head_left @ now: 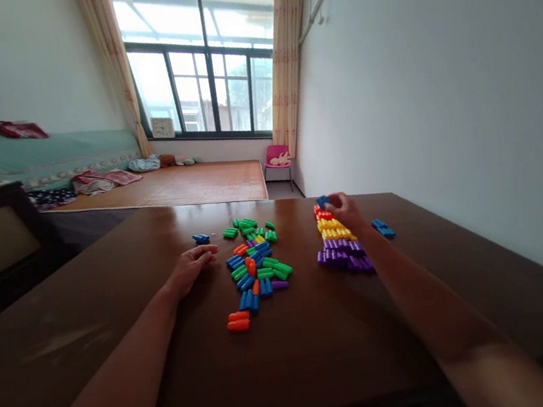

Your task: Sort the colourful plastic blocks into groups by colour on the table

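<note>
My right hand (346, 210) pinches a blue plastic block (322, 202) at the far end of a sorted group. That group runs from orange-red blocks (322, 214) through yellow blocks (336, 229) to purple blocks (344, 254) nearest me; my wrist partly covers its right side. My left hand (193, 267) lies on the table with loosely bent fingers and nothing visible in them. Just beyond it sits a small blue piece (200, 238). To its right spreads a mixed pile of green blocks (273, 268), blue blocks (249, 301), orange blocks (238, 321) and a few purple and yellow ones.
The dark brown table (198, 369) has a glossy top. More blue blocks (383, 228) lie right of my right forearm. Past the far edge are a low bed (198, 183), a pink chair (277, 155) and a window. A white wall (464, 102) runs along the right.
</note>
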Tool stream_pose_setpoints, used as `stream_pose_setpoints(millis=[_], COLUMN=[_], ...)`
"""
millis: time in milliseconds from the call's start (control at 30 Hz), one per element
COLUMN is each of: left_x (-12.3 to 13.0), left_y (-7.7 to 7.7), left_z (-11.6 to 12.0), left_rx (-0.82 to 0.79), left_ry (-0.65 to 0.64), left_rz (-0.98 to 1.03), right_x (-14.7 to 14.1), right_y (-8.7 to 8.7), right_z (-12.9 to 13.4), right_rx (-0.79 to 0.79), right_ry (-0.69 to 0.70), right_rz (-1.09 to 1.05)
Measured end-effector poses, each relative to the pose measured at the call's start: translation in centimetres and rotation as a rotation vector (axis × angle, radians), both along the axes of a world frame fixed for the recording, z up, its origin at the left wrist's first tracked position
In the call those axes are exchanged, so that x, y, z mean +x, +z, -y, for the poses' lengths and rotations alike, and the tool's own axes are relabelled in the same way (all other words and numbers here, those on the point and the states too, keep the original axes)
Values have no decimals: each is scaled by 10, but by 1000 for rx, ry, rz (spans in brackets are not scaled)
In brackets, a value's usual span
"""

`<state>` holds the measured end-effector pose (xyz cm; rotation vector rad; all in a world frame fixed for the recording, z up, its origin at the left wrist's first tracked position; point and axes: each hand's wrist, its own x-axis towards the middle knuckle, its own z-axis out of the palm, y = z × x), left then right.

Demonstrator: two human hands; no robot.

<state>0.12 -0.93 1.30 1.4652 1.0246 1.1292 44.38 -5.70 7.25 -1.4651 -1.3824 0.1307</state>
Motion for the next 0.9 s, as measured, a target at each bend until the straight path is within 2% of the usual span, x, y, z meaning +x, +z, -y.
stream_pose_setpoints(millis=[67,133,200,267,333,533,667,800,900], left_x=[0,1,0,0,0,0,0,0,-2], left_y=[1,2,1,0,0,3,4,4,1], left_z=[-1,-2,-4,-5,-5,-3,-2,-3,-7], left_rx=[-6,-17,-26,-20,-10,-11,-14,-12,-12], left_ry=[10,19,21,17,15,36,32,15,-3], left_rz=[-24,-53,-81,-107,-133,-153,-140,-183,-209], right_x=[74,134,174,197,207,217,220,215,213], right_y=[-15,-37,-61,-79,-87,-84,-88,-90,-89], right_z=[10,29,50,64,67,43,37,37,39], right_rx=[1,-38,-106,-147,-173,-286,-357,-259,-199], right_ry=[-344,-622,-802,-882,-904,-849,-855,-784,-783], right_rz=[-137,-199,-201,-195,-188,-122,-72,-64,-45])
